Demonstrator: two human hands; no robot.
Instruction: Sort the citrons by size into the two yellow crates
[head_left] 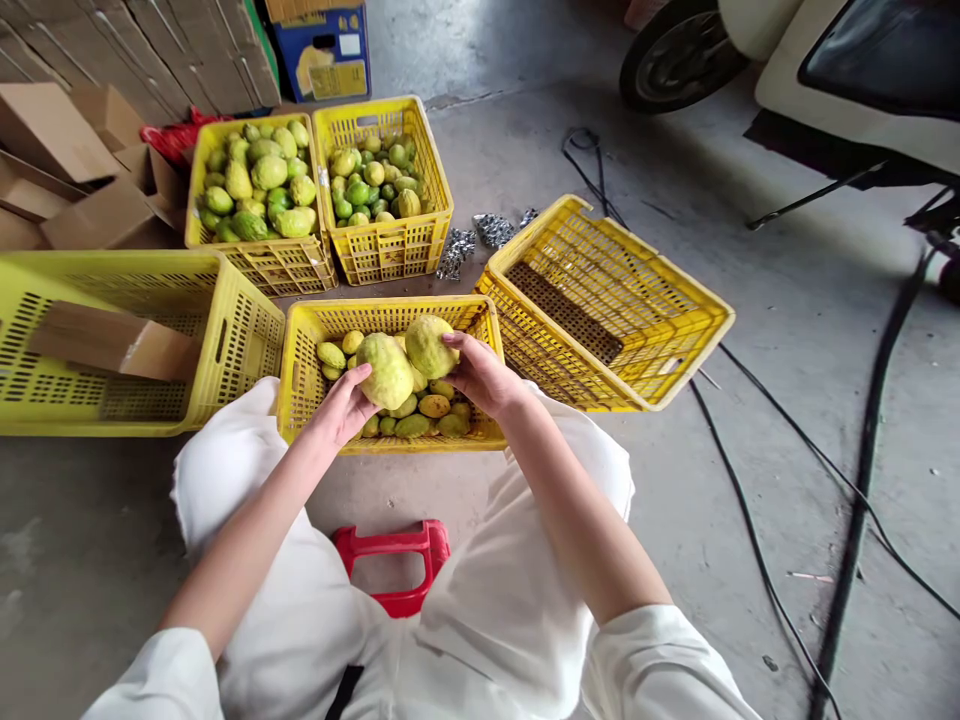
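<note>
A: What could go wrong from here?

B: In my judgement, the left fruit could slip, because it is round and wide, and the left hand supports it mainly from one side. If it falls, it may bruise the smaller fruits in the yellow crate.

A: And the right fruit?

B: It could knock against the other one, if the hands come closer. The two are very near; whether they touch, I cannot tell.

A: How do the fingers stand?

B: The left hand is closed on its fruit, with the thumb at the near left side. The right hand grips its own, thumb on the upper right side. Some fingertips are hidden behind or below, so their exact contact is not clear. Both fruits appear above the crate, between the hands.
</note>
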